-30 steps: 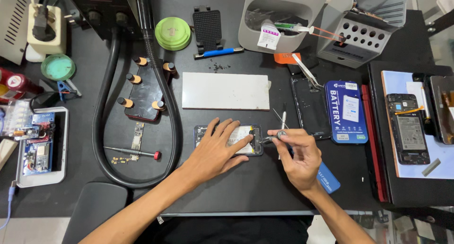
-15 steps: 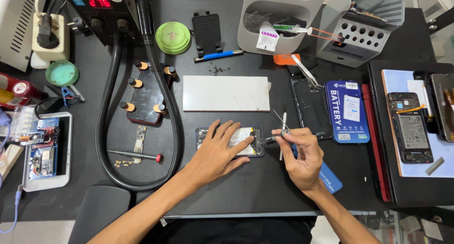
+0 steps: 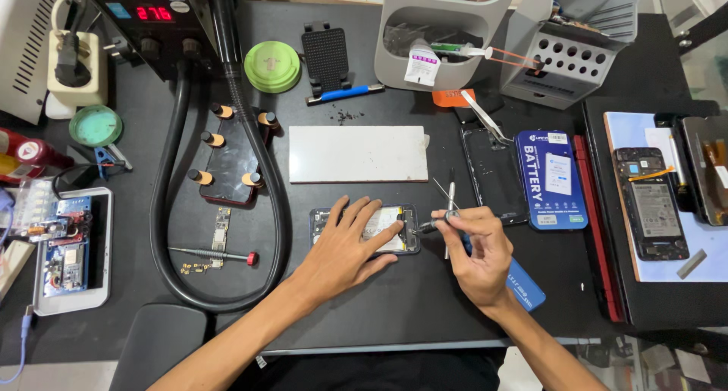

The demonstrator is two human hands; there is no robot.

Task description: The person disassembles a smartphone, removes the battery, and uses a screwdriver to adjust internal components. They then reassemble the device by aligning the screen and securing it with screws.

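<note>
An opened phone, back cover off, lies flat on the dark mat near the front edge. My left hand rests on it with fingers spread, pressing it down. To its right, my right hand grips a thin screwdriver whose tip points left at the phone's right end. A pair of tweezers lies on the mat just behind my right hand. A blue flat pry tool pokes out from under that hand.
A white rectangular slab lies behind the phone. A thick black hose loops at left around a circuit board and a red-tipped screwdriver. A black back cover, a blue battery box and a tray with phones sit at right.
Both hands stay on the phone. My right hand has shifted slightly, keeping the screwdriver tip at the phone's right end.
</note>
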